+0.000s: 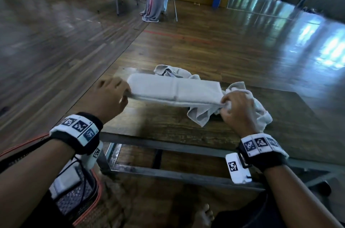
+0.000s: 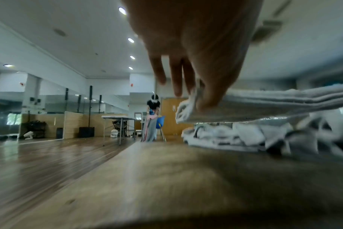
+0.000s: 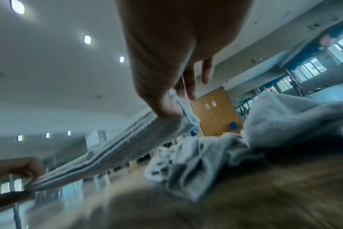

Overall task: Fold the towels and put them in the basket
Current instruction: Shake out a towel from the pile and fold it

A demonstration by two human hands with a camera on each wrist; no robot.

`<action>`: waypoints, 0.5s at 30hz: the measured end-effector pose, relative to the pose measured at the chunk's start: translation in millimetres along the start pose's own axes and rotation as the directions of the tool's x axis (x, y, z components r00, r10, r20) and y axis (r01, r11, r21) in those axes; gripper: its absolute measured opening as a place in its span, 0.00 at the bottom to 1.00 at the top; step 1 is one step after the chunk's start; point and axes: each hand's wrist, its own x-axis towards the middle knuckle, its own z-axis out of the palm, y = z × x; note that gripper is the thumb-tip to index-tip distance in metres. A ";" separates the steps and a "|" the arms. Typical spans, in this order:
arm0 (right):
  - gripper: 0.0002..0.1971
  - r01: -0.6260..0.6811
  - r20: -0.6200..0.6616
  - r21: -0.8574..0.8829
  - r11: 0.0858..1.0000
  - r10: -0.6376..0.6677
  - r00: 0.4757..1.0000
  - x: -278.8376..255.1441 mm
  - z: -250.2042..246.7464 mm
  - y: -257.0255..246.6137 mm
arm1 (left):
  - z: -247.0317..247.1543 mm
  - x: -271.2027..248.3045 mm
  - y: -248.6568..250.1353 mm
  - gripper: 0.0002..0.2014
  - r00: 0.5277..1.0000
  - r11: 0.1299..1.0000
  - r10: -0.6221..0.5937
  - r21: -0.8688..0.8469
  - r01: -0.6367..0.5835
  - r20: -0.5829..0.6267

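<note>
Stretching between both hands, a long grey towel (image 1: pixel 173 90), already folded into a narrow band of several layers, hangs taut just above the dark wooden worktop (image 1: pixel 160 125). That worktop is the landmark for the rest. Near its right edge lies a crumpled pile of unfolded towels (image 1: pixel 248 108), partly under the band's right end, and another rumpled towel (image 1: pixel 172 71) sits at its far edge, behind the band. No basket shows in any view (possibly it stands out of frame).

The left hand (image 1: pixel 107 97) pinches the band's left end between thumb and fingers, over the worktop's left edge; the left wrist view shows the thumb clamped on the stacked layers. The right hand (image 1: pixel 237 110) pinches the other end the same way, over the pile.

Judging by the shape, the lengthwise folds are done and a crosswise fold is in hand. The next move probably calls for bringing one end onto the other, edges matched, without letting the layers slip or snagging the loose pile beneath.
</note>
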 end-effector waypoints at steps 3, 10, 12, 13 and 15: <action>0.11 0.096 0.585 -0.205 0.974 0.043 0.810 -18.1 25.6 6.7 | 22.0 -22.2 1.6 0.09 0.790 0.986 0.007 0.127 -0.107 0.613; 0.09 0.193 0.692 -0.223 0.955 0.016 0.722 -33.1 47.5 21.0 | 41.0 -32.9 3.6 0.06 0.886 0.992 0.017 0.106 -0.075 0.464; 0.10 0.177 0.689 -0.196 0.964 0.007 0.725 -31.5 49.2 17.6 | 47.3 -31.0 6.7 0.11 0.887 0.997 0.044 0.032 -0.067 0.459; 0.10 0.169 0.696 -0.175 0.970 0.001 0.718 -31.4 50.5 14.9 | 50.3 -29.7 9.2 0.13 0.869 0.997 0.056 0.022 -0.076 0.491; 0.10 0.168 0.721 -0.153 0.974 -0.006 0.693 -31.3 53.5 8.9 | 56.7 -27.5 12.8 0.13 0.820 0.993 0.072 0.033 -0.110 0.568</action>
